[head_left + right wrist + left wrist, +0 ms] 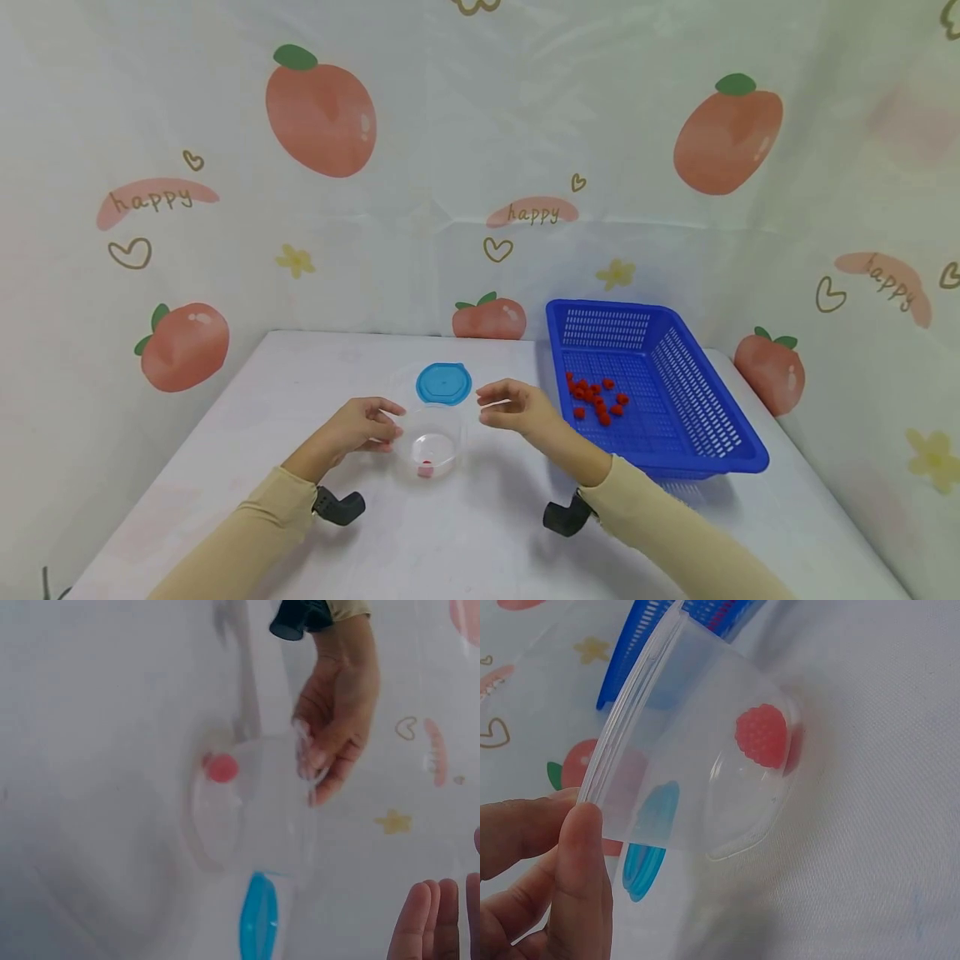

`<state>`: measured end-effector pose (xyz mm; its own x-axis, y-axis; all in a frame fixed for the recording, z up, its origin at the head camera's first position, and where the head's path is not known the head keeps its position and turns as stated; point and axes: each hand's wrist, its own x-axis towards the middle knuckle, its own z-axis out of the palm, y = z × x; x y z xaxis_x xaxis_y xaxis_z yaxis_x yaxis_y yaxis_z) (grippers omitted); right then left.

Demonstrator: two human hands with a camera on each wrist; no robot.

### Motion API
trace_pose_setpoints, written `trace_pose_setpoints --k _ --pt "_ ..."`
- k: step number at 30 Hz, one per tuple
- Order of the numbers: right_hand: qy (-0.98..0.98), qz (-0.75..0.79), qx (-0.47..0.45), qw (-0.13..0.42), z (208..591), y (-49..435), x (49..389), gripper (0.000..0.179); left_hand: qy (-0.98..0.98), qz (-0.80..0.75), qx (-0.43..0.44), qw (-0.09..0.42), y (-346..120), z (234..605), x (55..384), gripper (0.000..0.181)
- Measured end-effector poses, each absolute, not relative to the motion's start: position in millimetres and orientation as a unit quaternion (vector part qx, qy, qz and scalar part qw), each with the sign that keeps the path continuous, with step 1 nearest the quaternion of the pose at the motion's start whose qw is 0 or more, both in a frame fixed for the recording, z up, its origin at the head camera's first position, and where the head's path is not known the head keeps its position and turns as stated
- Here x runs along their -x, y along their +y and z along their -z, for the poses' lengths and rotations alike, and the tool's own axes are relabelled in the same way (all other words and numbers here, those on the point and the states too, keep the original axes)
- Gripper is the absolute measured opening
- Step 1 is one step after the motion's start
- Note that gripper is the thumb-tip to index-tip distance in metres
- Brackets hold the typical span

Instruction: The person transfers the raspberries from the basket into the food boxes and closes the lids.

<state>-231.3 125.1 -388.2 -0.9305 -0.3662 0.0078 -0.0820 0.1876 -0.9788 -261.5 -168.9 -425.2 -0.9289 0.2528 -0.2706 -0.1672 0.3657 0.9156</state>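
In the head view my left hand (364,425) pinches the rim of a clear plastic tub (441,427) at the table's middle. Thumb and finger grip that rim in the left wrist view, where one red raspberry (762,736) lies at the bottom of the tub (697,727). To the right of the tub, my right hand (517,407) hovers with loosely bent fingers and nothing visible between them. It stays apart from the tub; some of its fingertips (448,907) show in the right wrist view. A blue lid (444,383) lies flat just behind the tub.
A blue perforated basket (693,400) stands on the right of the white table (472,542), with several red raspberries (598,400) gathered towards its left side. A patterned cloth (442,167) hangs behind the table.
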Motion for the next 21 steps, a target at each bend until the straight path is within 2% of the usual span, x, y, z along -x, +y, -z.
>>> trace_pose_setpoints --k 10,21 --pt "0.759 0.634 0.134 0.059 352 167 238 0.042 0.81 -0.556 -0.02 0.183 -168 425 262 0.044" --pt "0.764 0.635 0.111 0.013 328 219 266 0.047 0.812 -0.555 -0.019 0.181 -169 425 260 0.043"
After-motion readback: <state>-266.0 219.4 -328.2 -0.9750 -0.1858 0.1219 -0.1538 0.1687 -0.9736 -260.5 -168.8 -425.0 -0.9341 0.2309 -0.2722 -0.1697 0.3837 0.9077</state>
